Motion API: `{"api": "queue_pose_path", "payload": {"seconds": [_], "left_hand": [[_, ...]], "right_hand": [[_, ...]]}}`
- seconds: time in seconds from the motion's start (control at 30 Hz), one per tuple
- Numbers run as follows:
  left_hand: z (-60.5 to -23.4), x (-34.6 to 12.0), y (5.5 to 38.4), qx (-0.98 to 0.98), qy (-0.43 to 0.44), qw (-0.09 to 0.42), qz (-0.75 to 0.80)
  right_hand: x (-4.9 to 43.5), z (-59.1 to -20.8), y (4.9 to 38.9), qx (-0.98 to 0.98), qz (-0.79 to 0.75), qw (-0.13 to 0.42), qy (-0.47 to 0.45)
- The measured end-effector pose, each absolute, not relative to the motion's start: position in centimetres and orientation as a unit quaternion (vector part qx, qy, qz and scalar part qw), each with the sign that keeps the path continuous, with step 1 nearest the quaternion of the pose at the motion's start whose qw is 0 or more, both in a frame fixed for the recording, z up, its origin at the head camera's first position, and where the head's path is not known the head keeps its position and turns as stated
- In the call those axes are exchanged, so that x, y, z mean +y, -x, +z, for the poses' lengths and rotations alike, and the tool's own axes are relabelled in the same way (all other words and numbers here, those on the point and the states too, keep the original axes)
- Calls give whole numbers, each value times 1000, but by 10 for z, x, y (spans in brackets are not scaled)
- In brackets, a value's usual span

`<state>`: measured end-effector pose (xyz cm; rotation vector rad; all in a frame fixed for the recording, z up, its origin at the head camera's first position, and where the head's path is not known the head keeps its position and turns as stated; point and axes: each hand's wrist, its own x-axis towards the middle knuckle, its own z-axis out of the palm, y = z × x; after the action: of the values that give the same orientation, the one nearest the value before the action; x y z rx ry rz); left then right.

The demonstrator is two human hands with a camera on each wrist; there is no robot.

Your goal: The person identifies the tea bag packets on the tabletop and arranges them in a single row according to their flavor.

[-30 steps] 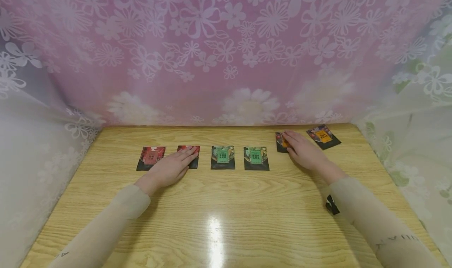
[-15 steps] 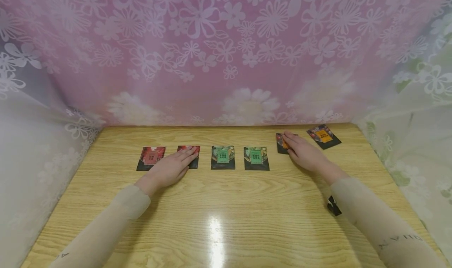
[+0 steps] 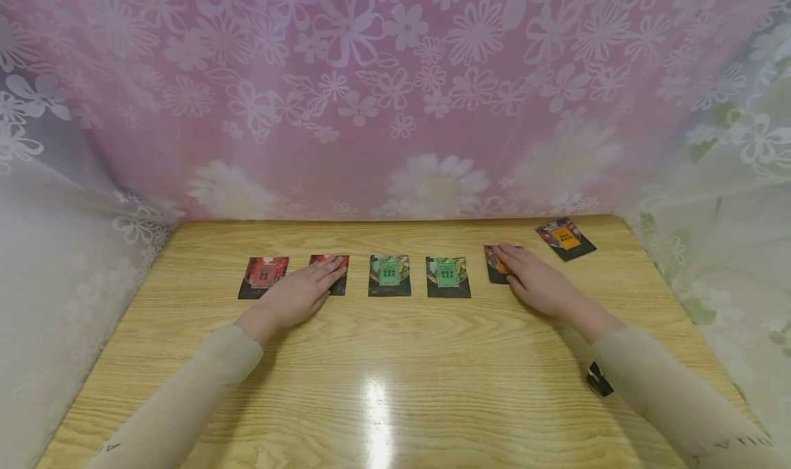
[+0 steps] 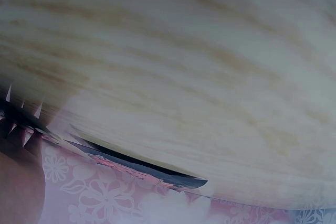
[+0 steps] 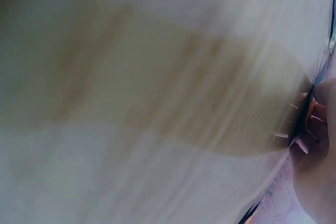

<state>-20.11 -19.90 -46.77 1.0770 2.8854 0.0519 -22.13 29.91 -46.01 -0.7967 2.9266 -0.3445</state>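
My left hand (image 3: 296,292) lies with straight fingers over a red-and-black food packet (image 3: 338,288), covering much of it. Just left of that hand is a second red packet (image 3: 259,274), partly overlapped by it in the head view. On the right, my right hand (image 3: 539,281) rests its extended fingers on a packet with an orange label (image 3: 495,271), whose right part is hidden. In the right wrist view, the fingers (image 5: 315,124) lie against that packet at the frame's edge. Between the hands are two green-labelled packets, one (image 3: 389,275) beside the other (image 3: 448,277).
Another orange-labelled packet (image 3: 566,238) lies tilted at the table's back right. A small black item (image 3: 598,381) shows beside the right sleeve. The wooden table (image 3: 321,386) meets a pink flowered curtain (image 3: 402,146) behind, with pale curtains at both sides.
My right hand and the orange-labelled packet under it have moved toward me, nearer in line with the green packets. The left hand has stayed in place.
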Motion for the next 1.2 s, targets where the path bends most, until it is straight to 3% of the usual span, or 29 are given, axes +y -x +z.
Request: {"api": "queue_pose_path", "payload": {"seconds": [1.2], "left_hand": [[-468,-199,200,936,-352,19,6]], "right_hand": [[296,-459,193,954,-91,32,283]]}}
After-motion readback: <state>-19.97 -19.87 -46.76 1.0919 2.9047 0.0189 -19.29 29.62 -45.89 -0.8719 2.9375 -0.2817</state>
